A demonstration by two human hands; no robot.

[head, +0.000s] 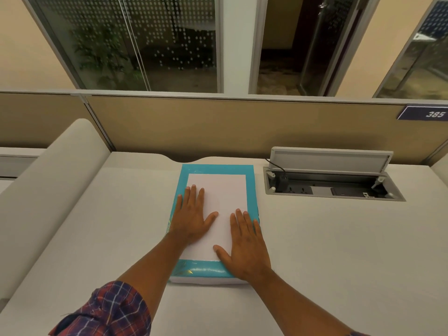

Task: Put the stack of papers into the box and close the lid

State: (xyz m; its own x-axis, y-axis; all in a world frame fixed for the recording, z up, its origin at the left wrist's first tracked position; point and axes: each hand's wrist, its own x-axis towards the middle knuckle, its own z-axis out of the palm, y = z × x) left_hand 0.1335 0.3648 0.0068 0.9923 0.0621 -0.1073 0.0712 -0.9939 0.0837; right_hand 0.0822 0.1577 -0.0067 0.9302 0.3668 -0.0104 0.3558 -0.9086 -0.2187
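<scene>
A flat turquoise box (251, 180) lies in the middle of the desk, long side running away from me. A white stack of papers (223, 190) lies on its top surface, framed by the turquoise border. My left hand (194, 214) rests flat on the left half of the papers, fingers spread. Flat on the near right corner is my right hand (244, 248), which overlaps the box's right edge. Neither hand grips anything. Whether the box is open or lidded cannot be told.
An open cable hatch (332, 183) with sockets and a raised grey flap sits to the right of the box. A beige partition (218, 127) runs along the desk's far edge. A low rounded divider (48, 180) borders the desk on the left.
</scene>
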